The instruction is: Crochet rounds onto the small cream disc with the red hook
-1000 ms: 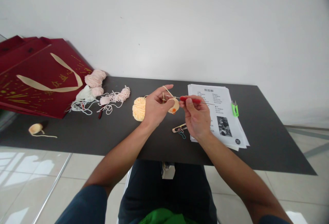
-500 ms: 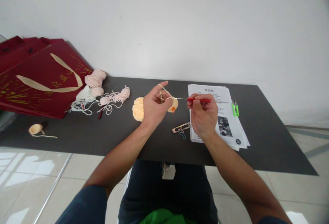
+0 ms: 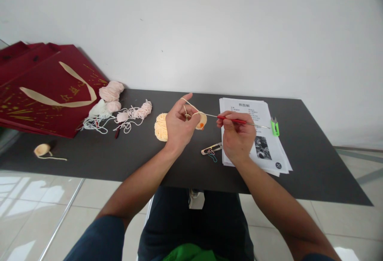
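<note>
My left hand (image 3: 180,126) pinches a small cream crochet piece (image 3: 202,121) with an orange patch on it. Cream yarn (image 3: 191,105) runs over the raised index finger down to the piece. In my right hand (image 3: 238,133) is a crochet hook (image 3: 231,119) with a red grip, held like a pen. Its metal shaft reaches left to the yarn at the crochet piece, and the other metal end points right over the papers. Just left of my left hand lies a pale yellow yarn ball (image 3: 160,127), partly hidden by that hand.
Printed sheets (image 3: 263,113) lie under my right hand, with green thread snips (image 3: 274,126) at their edge. Other snips (image 3: 212,148) and stitch markers (image 3: 212,157) lie nearer. Leftward are pink yarn (image 3: 142,110), a small cream crocheted cup (image 3: 42,149) and red gift bags (image 3: 48,81).
The hook has tilted, its right end now lower and showing more beyond my right hand. My left hand has shifted slightly left, and the crochet piece has turned a little.
</note>
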Available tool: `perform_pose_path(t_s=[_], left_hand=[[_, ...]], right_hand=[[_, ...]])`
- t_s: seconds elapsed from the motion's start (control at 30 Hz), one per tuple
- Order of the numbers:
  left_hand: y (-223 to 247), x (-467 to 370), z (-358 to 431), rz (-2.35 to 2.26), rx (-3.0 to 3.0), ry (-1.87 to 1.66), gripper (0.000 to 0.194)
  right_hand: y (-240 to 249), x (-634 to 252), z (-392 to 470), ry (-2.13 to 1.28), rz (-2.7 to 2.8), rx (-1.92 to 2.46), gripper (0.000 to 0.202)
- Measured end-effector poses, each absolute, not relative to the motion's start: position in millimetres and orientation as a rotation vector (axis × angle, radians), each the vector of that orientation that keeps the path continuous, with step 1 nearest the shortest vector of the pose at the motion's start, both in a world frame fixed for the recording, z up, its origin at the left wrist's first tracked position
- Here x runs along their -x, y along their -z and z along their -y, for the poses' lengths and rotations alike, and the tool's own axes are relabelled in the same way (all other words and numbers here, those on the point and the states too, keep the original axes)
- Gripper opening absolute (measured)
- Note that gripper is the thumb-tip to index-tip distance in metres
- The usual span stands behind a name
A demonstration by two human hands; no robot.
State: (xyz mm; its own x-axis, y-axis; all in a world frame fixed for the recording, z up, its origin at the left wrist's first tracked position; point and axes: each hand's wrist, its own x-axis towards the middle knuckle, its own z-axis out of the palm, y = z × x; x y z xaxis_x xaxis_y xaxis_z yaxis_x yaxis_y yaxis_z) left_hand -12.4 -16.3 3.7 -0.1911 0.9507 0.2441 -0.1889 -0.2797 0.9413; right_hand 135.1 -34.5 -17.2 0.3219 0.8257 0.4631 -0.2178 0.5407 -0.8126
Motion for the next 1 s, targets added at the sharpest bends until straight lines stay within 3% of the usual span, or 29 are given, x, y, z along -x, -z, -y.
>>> perform_pose_path(t_s=[0.33,0.6,0.77,0.9,1.0], left_hand=[[0,10,16,-1.118,-1.079,-1.694,0.053],[-5,11,12,-0.861,-0.743,-1.551,0.066],[-12,15,11,-0.786,-0.655,-1.46,0.065],[-12,19,9,-0.76,-0.686,-1.407,0.061],[-10,22,8,-0.779,-0.743,-1.349,0.069]], right_hand=[[22,-125,48,-0.53,1.191,0.735,0.024],[30,-132,44,-0.344,1.474,0.733,0.045],[29,-130,41,-0.427,1.412,0.73,0.038],[28,-133,34,-0.713,1.215,0.757,0.022],[24,-141,26,-0.914,1.089,0.718,0.013]])
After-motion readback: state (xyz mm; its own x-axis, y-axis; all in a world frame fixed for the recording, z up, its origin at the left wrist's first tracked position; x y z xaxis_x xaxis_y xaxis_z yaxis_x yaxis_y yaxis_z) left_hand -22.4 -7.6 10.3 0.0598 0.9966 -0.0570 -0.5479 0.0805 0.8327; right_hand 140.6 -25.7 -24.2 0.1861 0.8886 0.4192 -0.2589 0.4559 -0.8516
